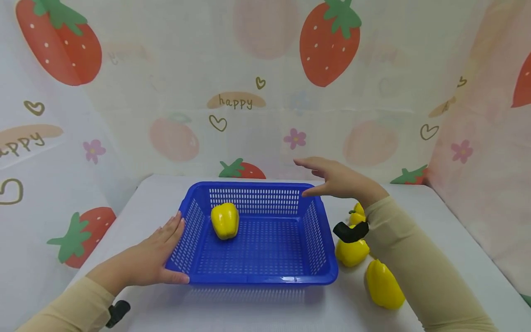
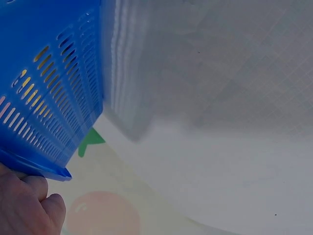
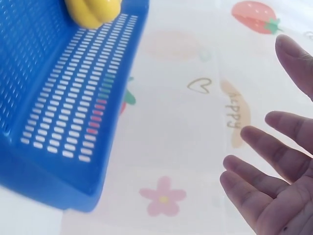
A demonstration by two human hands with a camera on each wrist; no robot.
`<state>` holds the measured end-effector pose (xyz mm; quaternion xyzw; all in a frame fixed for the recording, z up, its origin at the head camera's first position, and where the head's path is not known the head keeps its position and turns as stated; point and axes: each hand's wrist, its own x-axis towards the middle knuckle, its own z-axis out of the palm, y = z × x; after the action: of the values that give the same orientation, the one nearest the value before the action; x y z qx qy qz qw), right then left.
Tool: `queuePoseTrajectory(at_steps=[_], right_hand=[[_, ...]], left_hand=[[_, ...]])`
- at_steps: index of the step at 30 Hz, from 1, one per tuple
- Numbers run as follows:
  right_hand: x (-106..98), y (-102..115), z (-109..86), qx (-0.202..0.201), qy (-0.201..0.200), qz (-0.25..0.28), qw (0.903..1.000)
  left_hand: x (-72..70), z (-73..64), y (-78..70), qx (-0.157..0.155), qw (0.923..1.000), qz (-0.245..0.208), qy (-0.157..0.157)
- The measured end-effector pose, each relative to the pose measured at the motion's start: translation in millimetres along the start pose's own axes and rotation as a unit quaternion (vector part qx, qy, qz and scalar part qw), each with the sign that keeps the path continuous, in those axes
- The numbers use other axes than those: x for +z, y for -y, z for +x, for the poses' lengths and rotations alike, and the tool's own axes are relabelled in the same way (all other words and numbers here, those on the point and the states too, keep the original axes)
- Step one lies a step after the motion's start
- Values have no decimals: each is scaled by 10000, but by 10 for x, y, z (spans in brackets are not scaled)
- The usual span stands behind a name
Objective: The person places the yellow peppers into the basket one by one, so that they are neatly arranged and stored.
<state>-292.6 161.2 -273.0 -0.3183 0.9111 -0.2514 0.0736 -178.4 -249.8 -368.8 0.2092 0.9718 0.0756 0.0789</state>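
Note:
A blue plastic basket (image 1: 265,279) with slotted walls stands on the white table, and one yellow bell pepper (image 1: 225,221) lies inside toward its left. My left hand (image 1: 151,258) rests along the basket's left rim with straight fingers, its thumb touching the front left corner. In the left wrist view, knuckles show right at the rim (image 2: 34,164). My right hand (image 1: 333,177) is raised over the basket's back right corner, fingers spread from the thumb and nothing between them. The right wrist view also shows that hand (image 3: 279,181) spread and holding nothing.
Several yellow bell peppers lie right of the basket: one near the front (image 1: 385,284), another beside the basket wall (image 1: 351,252) and one farther back (image 1: 357,216), partly hidden by the right arm. A strawberry-print curtain (image 1: 265,138) encloses the table (image 1: 166,309) behind and at both sides.

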Motion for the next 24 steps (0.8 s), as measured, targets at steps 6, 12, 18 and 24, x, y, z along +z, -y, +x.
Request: queuePoseTrajectory(at_steps=[6, 12, 18, 24], right_hand=[[-80, -104, -162, -151, -65, -64, 9998], [-154, -185, -363, -344, -243, -216, 9989], [-234, -263, -551, -406, -341, -82, 9986], [-300, -350, -707, -310, -477, 20, 9984]], left_hand=[[2, 3, -1, -29, 10000, -52, 39], [-6, -5, -13, -36, 9999, -67, 85], [-11, -4, -11, -31, 9999, -66, 73], [-9, -2, -6, -15, 10000, -37, 20]])
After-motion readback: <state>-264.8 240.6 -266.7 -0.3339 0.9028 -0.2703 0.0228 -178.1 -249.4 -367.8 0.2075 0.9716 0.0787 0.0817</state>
